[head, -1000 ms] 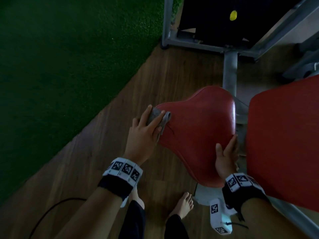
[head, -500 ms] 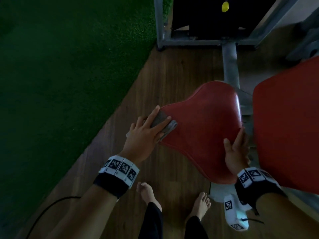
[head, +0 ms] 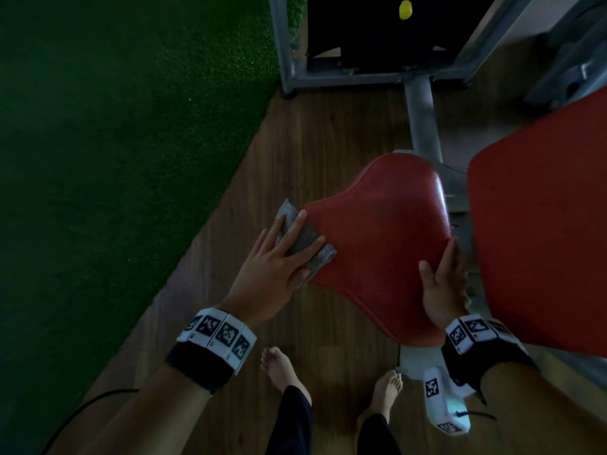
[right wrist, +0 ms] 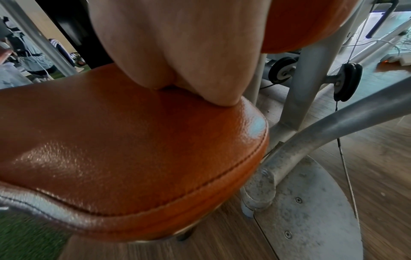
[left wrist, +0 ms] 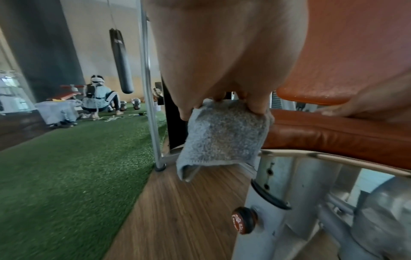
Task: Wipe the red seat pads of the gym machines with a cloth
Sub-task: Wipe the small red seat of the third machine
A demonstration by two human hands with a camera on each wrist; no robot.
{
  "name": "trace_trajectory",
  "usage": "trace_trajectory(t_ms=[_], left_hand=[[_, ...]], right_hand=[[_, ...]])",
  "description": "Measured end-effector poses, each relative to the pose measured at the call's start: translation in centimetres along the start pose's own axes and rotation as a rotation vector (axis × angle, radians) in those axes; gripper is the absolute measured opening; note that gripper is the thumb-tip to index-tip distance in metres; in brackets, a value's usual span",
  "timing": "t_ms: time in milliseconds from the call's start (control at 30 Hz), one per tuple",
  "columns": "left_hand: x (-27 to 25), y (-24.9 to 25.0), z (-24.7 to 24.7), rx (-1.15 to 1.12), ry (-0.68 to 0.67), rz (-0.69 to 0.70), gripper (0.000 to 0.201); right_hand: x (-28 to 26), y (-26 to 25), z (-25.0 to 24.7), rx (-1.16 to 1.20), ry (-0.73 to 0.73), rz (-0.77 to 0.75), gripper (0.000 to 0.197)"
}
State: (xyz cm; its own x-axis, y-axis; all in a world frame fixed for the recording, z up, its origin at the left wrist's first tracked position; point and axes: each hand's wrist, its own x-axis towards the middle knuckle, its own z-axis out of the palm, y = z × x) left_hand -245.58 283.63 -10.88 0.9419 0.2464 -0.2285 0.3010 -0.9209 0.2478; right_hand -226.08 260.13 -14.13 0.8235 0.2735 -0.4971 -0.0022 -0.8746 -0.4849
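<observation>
**Seat pad wipe at left edge, cloth half off the pad**

Seat pad [head: 377,244], red, sits centre of the head view on a grey metal post [head: 422,116], just left of a bigger red back pad [head: 542,224]. Left hand [head: 272,274] is at the pad's left rim, fingers spread straight over a grey cloth [head: 303,244], pressing it down rather than clenching it. Right hand [head: 440,284] rests on the pad's right edge, thumb on top; whether the fingers curl under the rim, cannot tell.

Risks, judged from here:
- Cloth overhangs the rim; in the left wrist view a large flap hangs free below the fingertips [left wrist: 258,109]. With flat pressure only and no pinch, an outward stroke could slide it off onto the wooden floor [head: 315,152].
- Hanging flap is near the adjustment knob [left wrist: 243,222] and bracket; could snag.
- Centre and far lobe could get missed if strokes stay at the edge.

Materials: pad is glossy grained leatherette, stitched seam around the side, rounded heart-like shape, padded. Cloth is nubbly terry, folded, hemmed. Frame is dull scuffed metal. Green turf [head: 115,142] left.
</observation>
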Motion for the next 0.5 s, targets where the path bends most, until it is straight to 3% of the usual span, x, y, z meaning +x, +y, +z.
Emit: trace_trajectory(t_ms=[133,200,333,400,500], left_hand=[[-1.4,1.0,0.3,0.034,-0.025,-0.018,0.056],[-2.5,2.3,0.8,-0.026,-0.005,-0.090,0.056],[-2.1,4.2,1.3,-0.272,0.213,-0.281,0.038],[-1.0,4.2,1.7,-0.302,0.291,-0.270,0.033],[0.8,2.9,1.7,-0.294,0.284,-0.176,0.034]], right_hand=[[-0.1,-0.1,-0.1,0.009,-0.004,0.018,0.070],[-0.1,-0.1,-0.1,0.015,-0.010,0.020,0.070],[-0.1,0.0,-0.1,0.023,-0.021,0.023,0.069],[-0.1,0.0,0.0,0.029,-0.016,0.020,0.069],[-0.1,0.0,0.0,-0.007,0.003,0.006,0.070]])
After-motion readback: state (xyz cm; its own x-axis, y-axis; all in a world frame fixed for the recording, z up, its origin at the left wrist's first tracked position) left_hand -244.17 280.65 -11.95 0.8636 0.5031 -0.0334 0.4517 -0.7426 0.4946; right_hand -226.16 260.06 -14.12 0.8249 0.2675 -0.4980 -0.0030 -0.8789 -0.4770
